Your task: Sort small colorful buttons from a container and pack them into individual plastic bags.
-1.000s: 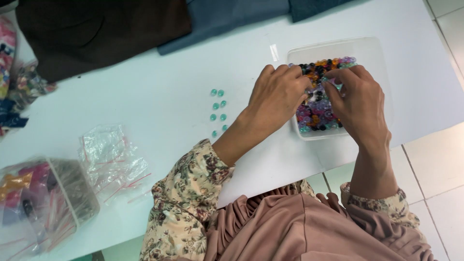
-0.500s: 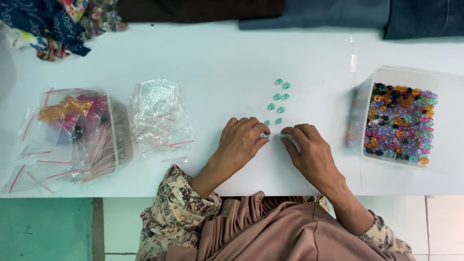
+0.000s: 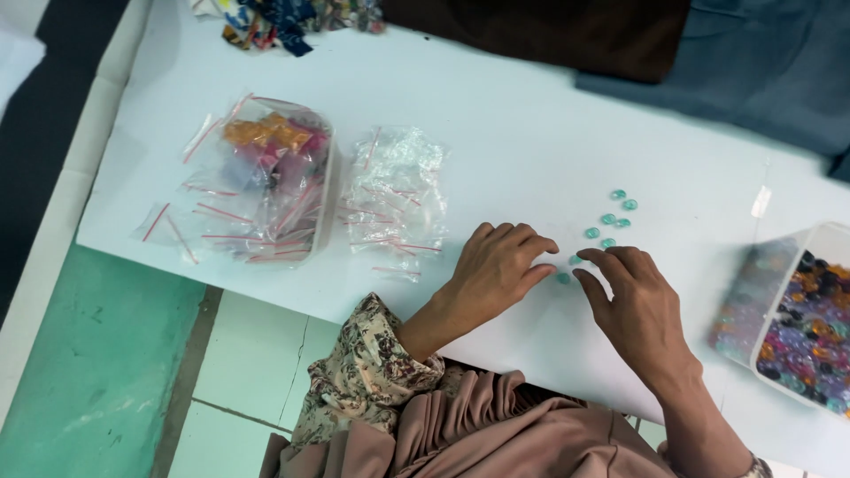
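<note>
The bead tub (image 3: 819,265) is cut off at the right edge.

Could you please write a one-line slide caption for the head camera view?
Both hands, left hand and right hand, rest fingertips beside small teal beads on a white table.

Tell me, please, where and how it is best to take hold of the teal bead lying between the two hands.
Pinch the teal bead by its edges, coming straight down from above. It is small, low and rounded, lying flat on the white table, so no side offers a handle. The left hand and right hand flank it closely; thumb and forefinger tips likely suit best.
</note>
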